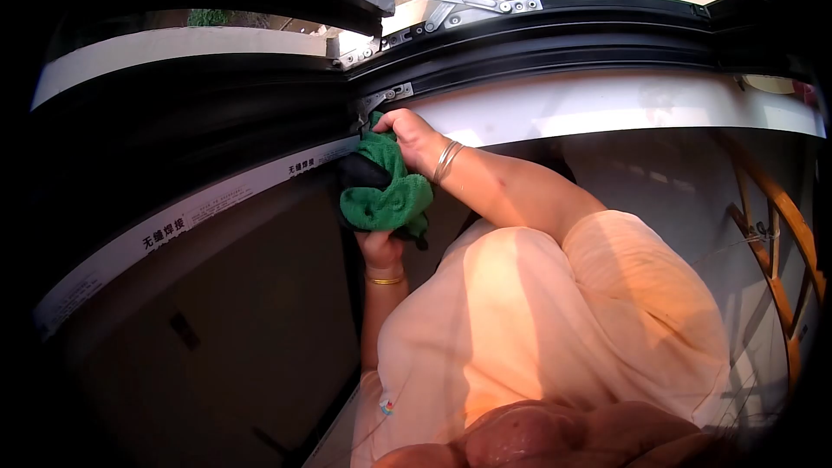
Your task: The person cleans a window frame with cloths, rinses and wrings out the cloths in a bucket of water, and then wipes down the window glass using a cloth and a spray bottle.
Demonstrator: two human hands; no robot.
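Note:
A bunched green cloth [400, 197] hangs at the corner of the dark window frame [537, 56]. My right hand [411, 137], with silver bangles at the wrist, pinches the cloth's upper end just below a metal hinge piece [394, 94]. Below it, my left hand [381, 247], wearing a gold bangle, grips the cloth's lower part; its fingers are largely covered by the folds. A dark patch shows between the folds, and I cannot tell what it is.
An opened dark sash [199, 117] with a printed white strip [243, 186] is on the left. A metal stay arm [468, 2] joins the frame above. A white sill [607, 108] runs right, with a wooden rack [771, 234] beyond.

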